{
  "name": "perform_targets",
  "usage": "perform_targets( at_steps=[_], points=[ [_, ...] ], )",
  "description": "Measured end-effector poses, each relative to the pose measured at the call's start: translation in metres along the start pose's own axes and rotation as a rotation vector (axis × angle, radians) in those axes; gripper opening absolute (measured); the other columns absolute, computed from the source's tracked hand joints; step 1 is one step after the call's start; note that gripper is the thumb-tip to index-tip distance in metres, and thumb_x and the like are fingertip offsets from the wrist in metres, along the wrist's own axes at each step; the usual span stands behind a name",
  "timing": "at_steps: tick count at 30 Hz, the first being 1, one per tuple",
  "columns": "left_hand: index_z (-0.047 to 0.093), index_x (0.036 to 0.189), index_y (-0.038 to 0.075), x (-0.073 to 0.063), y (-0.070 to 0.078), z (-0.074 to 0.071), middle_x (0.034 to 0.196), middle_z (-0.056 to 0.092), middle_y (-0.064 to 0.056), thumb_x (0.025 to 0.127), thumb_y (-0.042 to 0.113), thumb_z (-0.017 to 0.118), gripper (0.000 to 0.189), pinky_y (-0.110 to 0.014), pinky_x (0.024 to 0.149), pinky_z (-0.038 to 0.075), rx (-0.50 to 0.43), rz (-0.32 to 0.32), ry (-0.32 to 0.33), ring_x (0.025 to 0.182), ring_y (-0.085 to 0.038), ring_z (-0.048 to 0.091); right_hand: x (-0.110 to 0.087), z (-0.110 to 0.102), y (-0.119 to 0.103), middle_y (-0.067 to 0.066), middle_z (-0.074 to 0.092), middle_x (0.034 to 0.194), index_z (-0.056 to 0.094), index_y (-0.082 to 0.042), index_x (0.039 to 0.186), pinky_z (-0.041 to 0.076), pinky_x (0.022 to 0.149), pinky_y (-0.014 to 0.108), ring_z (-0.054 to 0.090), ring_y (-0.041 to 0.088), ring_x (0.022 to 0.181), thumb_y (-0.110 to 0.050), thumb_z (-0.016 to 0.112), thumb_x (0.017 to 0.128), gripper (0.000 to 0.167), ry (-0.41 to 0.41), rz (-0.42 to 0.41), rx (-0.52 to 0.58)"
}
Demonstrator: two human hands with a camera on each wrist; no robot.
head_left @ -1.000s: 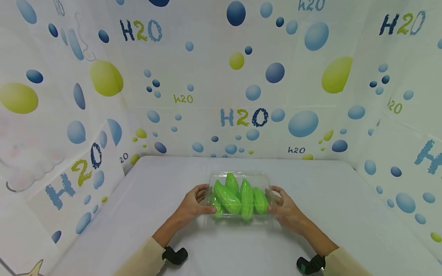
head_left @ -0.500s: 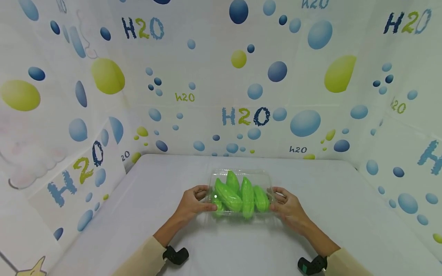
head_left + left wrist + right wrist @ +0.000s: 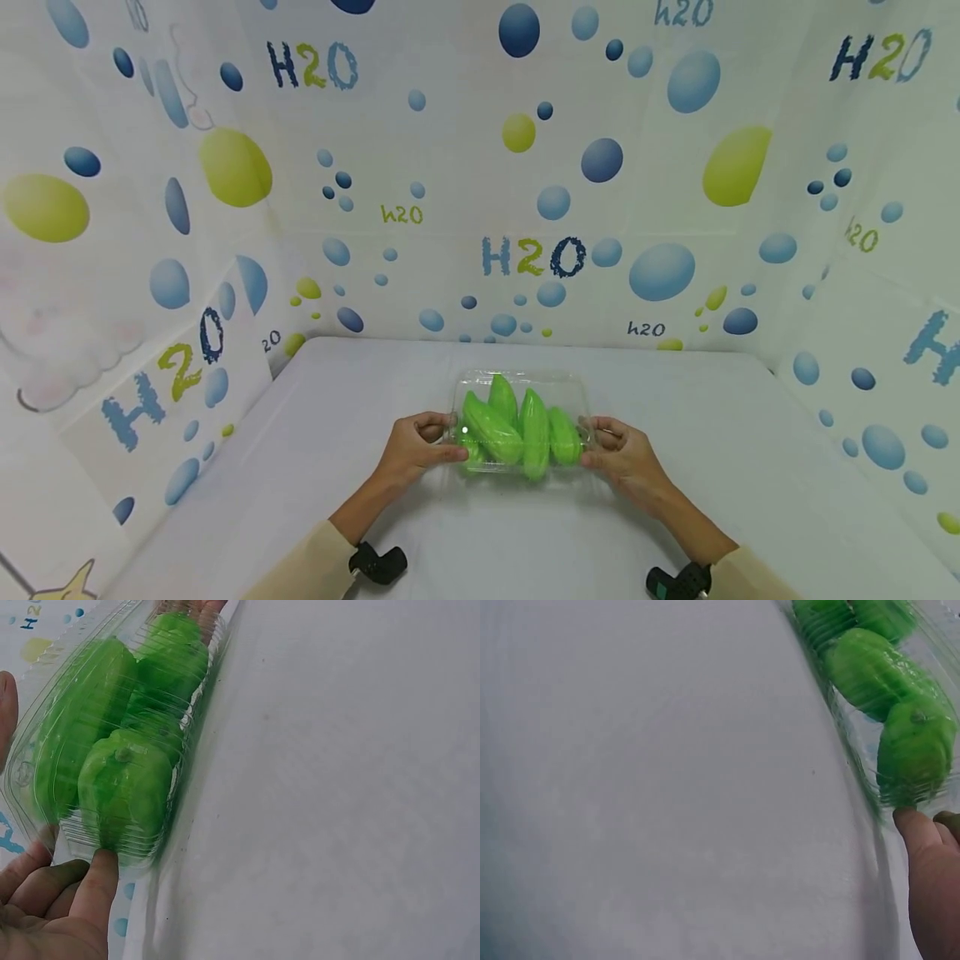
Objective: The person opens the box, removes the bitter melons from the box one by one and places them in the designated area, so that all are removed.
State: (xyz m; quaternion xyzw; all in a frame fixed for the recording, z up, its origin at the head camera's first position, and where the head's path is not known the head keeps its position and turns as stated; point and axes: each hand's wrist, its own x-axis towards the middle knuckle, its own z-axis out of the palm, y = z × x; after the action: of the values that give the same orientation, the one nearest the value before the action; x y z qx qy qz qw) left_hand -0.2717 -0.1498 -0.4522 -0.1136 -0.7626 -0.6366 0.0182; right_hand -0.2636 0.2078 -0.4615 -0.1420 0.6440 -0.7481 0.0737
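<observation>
A clear plastic clamshell box [image 3: 521, 382] on the table appears closed and has several glossy green, ridged, elongated vegetables [image 3: 535, 433] inside; their exact kind is unclear. My left hand [image 3: 411, 450] grips the box's left end, thumb at the front corner and fingers farther back along the side. At the opposite end my right hand [image 3: 626, 462] holds it the same way. The left wrist view has the thumb [image 3: 97, 892] against the ribbed box wall, close to a rounded green vegetable [image 3: 126, 780]. In the right wrist view the thumb [image 3: 919, 829] touches the box's lower corner.
A white-covered table [image 3: 480, 542] lies under the box and both forearms. Behind it and at both sides hangs a white curtain [image 3: 450, 142] printed with bubbles and H2O lettering. Black devices [image 3: 378, 564] are strapped to both wrists.
Both hands keep hold of the box, which stays in nearly the same place. The fingers at both ends sit slightly lower on its sides than a second ago. The head view has shifted a little.
</observation>
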Motion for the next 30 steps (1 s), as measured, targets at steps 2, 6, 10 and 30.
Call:
perform_targets(
  at_steps=[2,6,10,30],
  points=[
    [0.072,0.111,-0.005,-0.001,0.000,0.000,0.120,0.072,-0.019,0.068,0.017,0.095,0.054,-0.043,0.099,0.053,0.001,0.007,0.006,0.123,-0.034,0.063,0.000,0.001,0.000,0.013,0.067,0.126,0.038,0.022,0.137,0.057,0.084,0.022,0.066,0.011,0.107,0.005,0.078,0.082,0.070,0.029,-0.001,-0.011],
    [0.073,0.107,-0.006,-0.001,0.000,0.000,0.116,0.073,-0.018,0.067,0.017,0.095,0.051,-0.034,0.093,0.056,0.011,0.018,0.014,0.120,-0.034,0.065,-0.001,0.004,0.000,0.006,0.072,0.105,0.044,0.024,0.130,0.056,0.074,0.020,0.068,0.009,0.092,0.006,0.078,0.081,0.062,0.082,0.002,-0.026],
    [0.073,0.101,-0.006,-0.002,-0.001,0.000,0.107,0.075,-0.017,0.066,0.017,0.095,0.048,-0.025,0.085,0.055,0.012,0.018,0.003,0.116,-0.030,0.067,-0.001,0.006,0.000,0.005,0.072,0.094,0.048,0.025,0.124,0.055,0.068,0.018,0.068,0.008,0.084,0.007,0.079,0.080,0.057,0.114,0.006,-0.035],
    [0.063,0.077,0.005,-0.007,-0.002,0.003,0.070,0.063,0.001,0.069,0.010,0.093,0.031,-0.021,0.059,0.045,-0.059,-0.035,0.009,0.067,-0.008,0.054,-0.007,0.011,0.002,0.002,0.069,0.082,0.064,0.005,0.097,0.057,0.073,0.021,0.064,0.008,0.076,0.009,0.075,0.082,0.019,0.138,0.003,0.106]
  ],
)
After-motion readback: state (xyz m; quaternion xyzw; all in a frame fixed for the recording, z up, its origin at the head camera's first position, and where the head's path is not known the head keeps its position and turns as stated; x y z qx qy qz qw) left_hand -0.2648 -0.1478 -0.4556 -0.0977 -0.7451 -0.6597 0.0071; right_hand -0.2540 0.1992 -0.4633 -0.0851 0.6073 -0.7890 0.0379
